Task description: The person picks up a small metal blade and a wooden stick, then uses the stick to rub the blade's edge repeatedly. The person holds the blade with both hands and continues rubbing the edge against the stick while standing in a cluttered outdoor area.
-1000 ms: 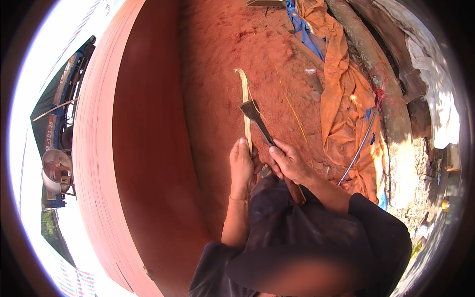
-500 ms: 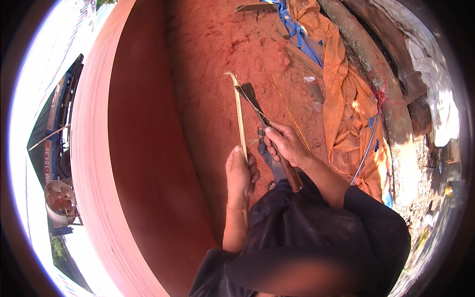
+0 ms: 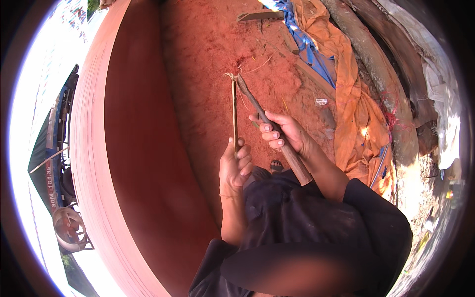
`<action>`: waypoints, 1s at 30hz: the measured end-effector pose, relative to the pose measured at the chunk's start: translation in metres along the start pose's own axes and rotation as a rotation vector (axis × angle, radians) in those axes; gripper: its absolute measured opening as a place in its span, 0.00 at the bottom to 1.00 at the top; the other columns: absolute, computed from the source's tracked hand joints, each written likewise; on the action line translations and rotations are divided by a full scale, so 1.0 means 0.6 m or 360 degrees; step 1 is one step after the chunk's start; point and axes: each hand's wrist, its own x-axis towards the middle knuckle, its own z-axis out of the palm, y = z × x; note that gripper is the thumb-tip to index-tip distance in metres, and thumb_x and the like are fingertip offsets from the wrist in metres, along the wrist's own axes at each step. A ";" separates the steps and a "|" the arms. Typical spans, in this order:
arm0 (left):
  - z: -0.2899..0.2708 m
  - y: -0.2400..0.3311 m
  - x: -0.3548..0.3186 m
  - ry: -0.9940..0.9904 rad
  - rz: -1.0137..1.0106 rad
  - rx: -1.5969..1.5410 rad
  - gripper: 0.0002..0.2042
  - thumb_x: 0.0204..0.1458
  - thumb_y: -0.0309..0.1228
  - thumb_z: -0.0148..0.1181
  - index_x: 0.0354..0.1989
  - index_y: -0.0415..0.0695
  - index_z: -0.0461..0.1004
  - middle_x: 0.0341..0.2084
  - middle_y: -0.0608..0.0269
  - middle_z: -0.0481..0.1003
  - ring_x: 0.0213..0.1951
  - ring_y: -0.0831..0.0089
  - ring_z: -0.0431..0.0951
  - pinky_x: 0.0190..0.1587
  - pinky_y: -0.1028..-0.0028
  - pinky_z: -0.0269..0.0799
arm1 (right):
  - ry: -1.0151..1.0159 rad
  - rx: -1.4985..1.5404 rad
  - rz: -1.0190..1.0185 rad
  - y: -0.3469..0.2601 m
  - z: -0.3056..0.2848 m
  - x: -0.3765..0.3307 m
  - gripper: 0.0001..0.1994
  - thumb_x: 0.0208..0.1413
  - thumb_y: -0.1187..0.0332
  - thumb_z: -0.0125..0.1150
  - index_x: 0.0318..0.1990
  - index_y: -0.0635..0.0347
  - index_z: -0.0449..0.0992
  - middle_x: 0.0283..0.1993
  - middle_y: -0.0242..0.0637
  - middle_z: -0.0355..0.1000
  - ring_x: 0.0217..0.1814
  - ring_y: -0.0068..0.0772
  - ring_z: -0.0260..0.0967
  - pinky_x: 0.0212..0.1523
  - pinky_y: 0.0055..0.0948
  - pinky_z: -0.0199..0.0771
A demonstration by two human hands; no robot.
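A thin, pale wooden strip (image 3: 234, 111), perhaps bamboo, stands nearly upright in my left hand (image 3: 235, 166), whose fingers are wrapped round its lower end. Curled, frayed fibres show at its upper tip. My right hand (image 3: 287, 131) grips a knife by its long brown wooden handle (image 3: 295, 166). The dark, narrow blade (image 3: 247, 90) points up and to the left, its end close beside the strip's frayed tip. Whether blade and strip touch, I cannot tell. Fine loose fibres hang near the blade.
Along my left runs a long, dark red wall-like block (image 3: 143, 148) with a pale pink lined band (image 3: 91, 123). Reddish ground (image 3: 213, 44) lies ahead. To the right are an orange tarp (image 3: 354, 114), a blue tarp (image 3: 309, 49) and a log (image 3: 386, 74). A fan (image 3: 69, 228) stands far left.
The knife has turned, so its blade shows narrower, and my right hand has shifted on the handle. The strip has rotated and looks thinner and more upright. The view has moved slightly.
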 end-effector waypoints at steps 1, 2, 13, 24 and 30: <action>0.003 0.020 0.027 -0.0014 0.0004 0.0047 0.19 0.66 0.52 0.46 0.39 0.48 0.68 0.19 0.75 0.57 0.13 0.86 0.48 0.10 0.84 0.47 | 0.0057 -0.0124 -0.0010 -0.024 0.004 0.021 0.20 0.71 0.57 0.44 0.61 0.59 0.65 0.29 0.27 0.66 0.23 0.17 0.63 0.16 0.20 0.66; 0.006 0.043 0.057 -0.0119 0.0010 0.0052 0.19 0.66 0.53 0.46 0.40 0.48 0.69 0.19 0.75 0.57 0.13 0.86 0.48 0.10 0.85 0.47 | 0.0153 -0.0249 -0.0022 -0.047 0.010 0.044 0.20 0.71 0.57 0.44 0.61 0.59 0.66 0.29 0.27 0.66 0.23 0.16 0.63 0.16 0.20 0.67; 0.049 0.408 0.410 -0.0123 0.0023 0.0148 0.17 0.66 0.49 0.48 0.41 0.47 0.69 0.19 0.73 0.58 0.13 0.86 0.50 0.11 0.84 0.51 | 0.0678 -0.1396 -0.0475 -0.200 0.033 0.398 0.15 0.71 0.62 0.46 0.55 0.62 0.69 0.27 0.26 0.65 0.21 0.13 0.62 0.18 0.16 0.67; 0.168 0.743 0.600 -0.0026 0.0121 0.0967 0.24 0.69 0.49 0.36 0.47 0.38 0.71 0.20 0.67 0.68 0.13 0.80 0.64 0.13 0.78 0.63 | 0.0556 -0.1141 -0.0543 -0.377 0.121 0.727 0.11 0.67 0.62 0.54 0.42 0.61 0.74 0.24 0.29 0.69 0.22 0.20 0.70 0.19 0.19 0.70; 0.196 0.859 0.749 0.0257 0.0445 0.1293 0.23 0.70 0.47 0.37 0.44 0.38 0.72 0.17 0.65 0.70 0.13 0.79 0.68 0.13 0.78 0.63 | 0.0642 -0.1128 -0.0594 -0.501 0.130 0.893 0.15 0.67 0.56 0.53 0.32 0.56 0.72 0.22 0.28 0.66 0.18 0.17 0.65 0.18 0.19 0.65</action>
